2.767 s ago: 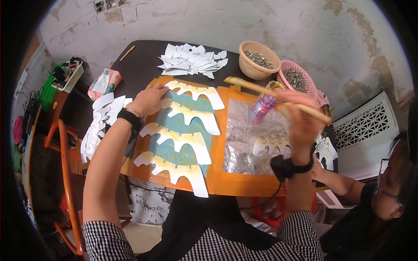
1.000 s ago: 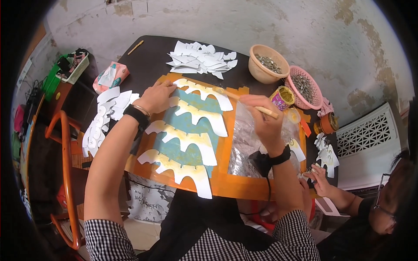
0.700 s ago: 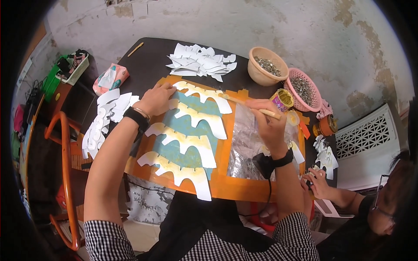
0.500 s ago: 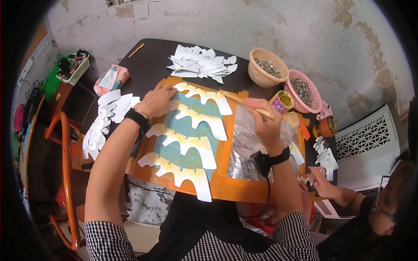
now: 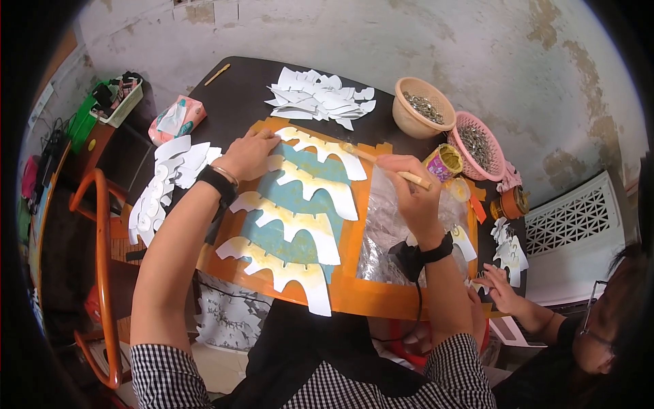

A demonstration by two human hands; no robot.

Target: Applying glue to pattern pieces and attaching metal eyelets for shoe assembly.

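Patchy grey-white wall (image 5: 293,34) at the back, dark brown tabletop (image 5: 238,95) under everything. From my end I see an orange-taped board (image 5: 381,294) with a teal panel (image 5: 286,200) on its left and clear crinkled film (image 5: 381,238) on its right. Four white scalloped flat pieces (image 5: 303,223), yellow-smeared along their upper edges, lie in rows over the teal. I have the right hand (image 5: 417,194) with fingers wrapped round a pale wooden-handled brush (image 5: 366,157), brush end at the right part of the farthest piece (image 5: 330,151); contact unclear. Left hand (image 5: 251,153): fingertips at that piece's left end; I can't tell if they pinch it. Yellow-smeared purple can (image 5: 444,163) just beyond the right hand, near a pink plastic basket (image 5: 496,168) and beige plastic bowl (image 5: 414,124), both holding small metal bits. Co-worker's hand (image 5: 501,290) at far right.
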